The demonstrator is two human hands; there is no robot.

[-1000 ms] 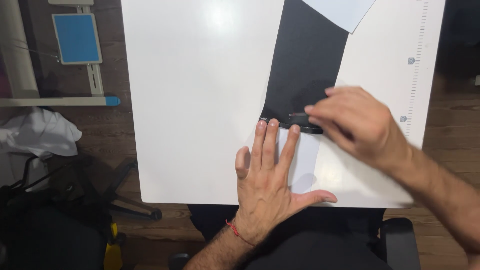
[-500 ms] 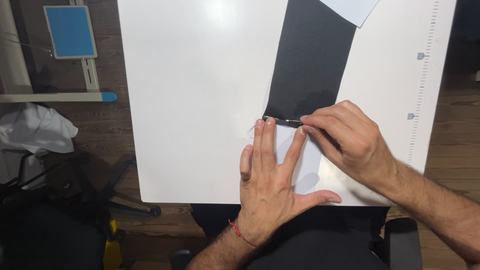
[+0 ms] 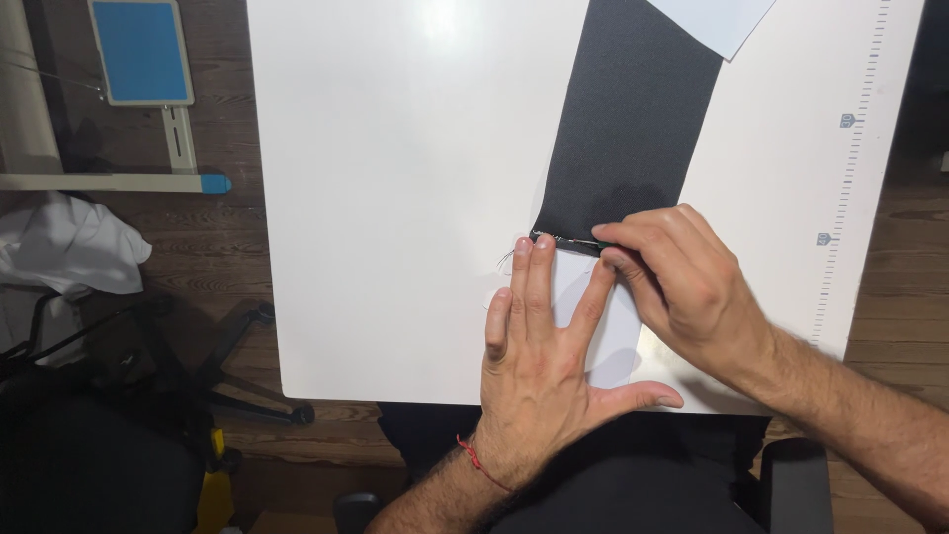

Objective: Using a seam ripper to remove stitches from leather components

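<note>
Vs a second ago: right hand [image 3: 682,287] slid in along near edge of black fabric strip [image 3: 633,138] on white table [image 3: 395,198], fingers pinched shut on thin dark tool [image 3: 568,240]. Left hand [image 3: 544,366] flat, open, pinning white piece [image 3: 578,297]. Edge work underway.

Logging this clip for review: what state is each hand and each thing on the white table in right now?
left hand: flat, fingers spread, pressing the table just below the strip's end
right hand: closed on a thin tool at the strip's lower edge
thin tool: lying along that edge, mostly hidden
black strip: flat, slightly slanted
white sheet: overlapping the strip's top
white table: bare on the left
</note>
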